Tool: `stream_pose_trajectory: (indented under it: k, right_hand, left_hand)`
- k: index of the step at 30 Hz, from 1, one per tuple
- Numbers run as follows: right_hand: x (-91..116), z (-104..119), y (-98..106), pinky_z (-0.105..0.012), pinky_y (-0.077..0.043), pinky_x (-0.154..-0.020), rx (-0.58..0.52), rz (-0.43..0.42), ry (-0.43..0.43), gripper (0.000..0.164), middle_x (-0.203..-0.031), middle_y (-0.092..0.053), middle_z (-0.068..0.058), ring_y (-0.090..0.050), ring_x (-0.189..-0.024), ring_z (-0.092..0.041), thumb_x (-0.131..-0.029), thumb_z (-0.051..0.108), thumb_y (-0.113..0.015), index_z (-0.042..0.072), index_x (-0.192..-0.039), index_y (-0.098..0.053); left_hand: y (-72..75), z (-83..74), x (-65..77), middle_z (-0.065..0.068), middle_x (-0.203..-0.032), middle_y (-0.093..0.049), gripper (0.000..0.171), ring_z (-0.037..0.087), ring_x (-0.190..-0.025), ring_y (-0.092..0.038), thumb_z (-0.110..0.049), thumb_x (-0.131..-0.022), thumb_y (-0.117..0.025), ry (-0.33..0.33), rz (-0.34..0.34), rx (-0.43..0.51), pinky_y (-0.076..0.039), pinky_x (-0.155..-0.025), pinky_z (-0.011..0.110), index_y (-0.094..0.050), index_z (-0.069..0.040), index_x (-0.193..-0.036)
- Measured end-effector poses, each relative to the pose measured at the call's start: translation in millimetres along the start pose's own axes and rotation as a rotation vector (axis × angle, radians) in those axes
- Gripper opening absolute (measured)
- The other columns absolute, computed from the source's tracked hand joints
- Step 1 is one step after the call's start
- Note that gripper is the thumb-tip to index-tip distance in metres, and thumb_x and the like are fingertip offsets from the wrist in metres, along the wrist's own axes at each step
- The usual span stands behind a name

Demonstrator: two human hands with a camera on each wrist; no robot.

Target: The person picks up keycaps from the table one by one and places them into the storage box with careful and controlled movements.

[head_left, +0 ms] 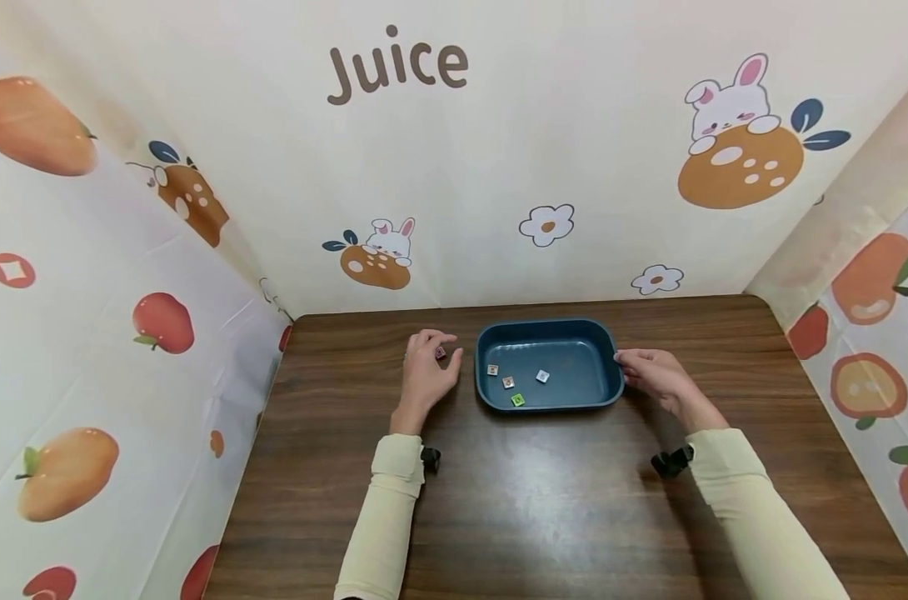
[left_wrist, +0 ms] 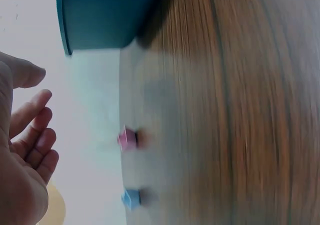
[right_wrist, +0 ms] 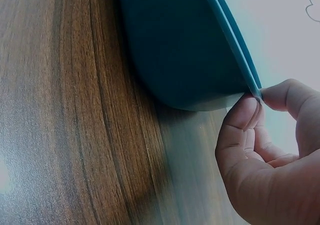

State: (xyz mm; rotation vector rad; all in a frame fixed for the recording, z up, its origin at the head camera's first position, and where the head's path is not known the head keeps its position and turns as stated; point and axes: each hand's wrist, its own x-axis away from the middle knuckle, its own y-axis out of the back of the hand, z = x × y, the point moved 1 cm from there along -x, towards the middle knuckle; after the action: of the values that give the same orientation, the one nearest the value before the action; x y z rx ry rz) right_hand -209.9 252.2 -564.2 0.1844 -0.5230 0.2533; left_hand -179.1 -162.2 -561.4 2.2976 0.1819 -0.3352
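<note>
A blue-green rectangular tray (head_left: 580, 367) sits on the wooden table, with several small square blocks inside. Among these are a white block (head_left: 543, 377) and a green block (head_left: 517, 400). My right hand (head_left: 655, 377) pinches the tray's right rim between thumb and fingers, as the right wrist view shows close up. To the left of the tray, my left hand (head_left: 428, 371) is held with thumb and fingers apart around a small pink block (head_left: 441, 353). In the left wrist view the pink block stands on the table clear of the fingers, near a light blue block (left_wrist: 131, 199).
The dark wood table (head_left: 529, 517) ends at the back against a pale printed curtain (head_left: 454, 167) with rabbits, fruit and flowers. More printed cloth hangs at the left and right sides. A dark wrist camera (head_left: 673, 461) is strapped by the right sleeve.
</note>
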Motion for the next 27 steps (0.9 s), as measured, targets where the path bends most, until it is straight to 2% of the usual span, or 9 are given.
stream_pose_trajectory:
  k: [3, 9, 17, 27]
  right_hand:
    - [-1, 0, -1, -0.017, -0.06, -0.085, 0.002, 0.006, -0.005, 0.05, -0.099, -0.067, 0.016, -0.065, -0.09, 0.005, -0.108, 0.031, -0.06, -0.006, -0.142, -0.057]
    - [2, 5, 0, -0.019, -0.06, -0.083, -0.034, 0.019, -0.031, 0.037, -0.096, -0.068, 0.015, -0.065, -0.087, 0.003, -0.108, 0.023, -0.058, -0.003, -0.133, -0.063]
    - [-1, 2, 2, -0.018, -0.06, -0.085, -0.025, 0.014, -0.039, 0.044, -0.098, -0.068, 0.018, -0.065, -0.088, 0.005, -0.108, 0.026, -0.058, -0.005, -0.14, -0.059]
    - [-2, 2, 4, -0.018, -0.06, -0.083, -0.019, 0.015, -0.039, 0.042, -0.1, -0.066, 0.015, -0.065, -0.088, 0.003, -0.109, 0.028, -0.058, -0.003, -0.137, -0.061]
  left_hand:
    - [8.4, 10.8, 0.6, 0.01, -0.119, -0.067, 0.028, 0.031, -0.114, -0.056, -0.022, -0.096, -0.076, 0.026, -0.023, 0.005, -0.05, -0.1, 0.05, -0.078, -0.005, -0.118]
    - [18.3, 27.6, 2.2, 0.014, -0.122, -0.067, 0.03, 0.036, -0.116, -0.056, -0.022, -0.097, -0.076, 0.092, -0.041, 0.005, -0.049, -0.1, 0.055, -0.077, -0.005, -0.122]
    - [20.2, 50.2, 8.6, 0.016, -0.126, -0.068, 0.035, 0.038, -0.123, -0.056, -0.025, -0.098, -0.073, 0.178, -0.041, -0.002, -0.047, -0.106, 0.056, -0.073, -0.006, -0.127]
    - [17.4, 67.3, 13.7, 0.017, -0.124, -0.065, 0.039, 0.036, -0.114, -0.055, -0.027, -0.097, -0.074, 0.247, -0.05, 0.014, -0.045, -0.1, 0.052, -0.069, -0.005, -0.13]
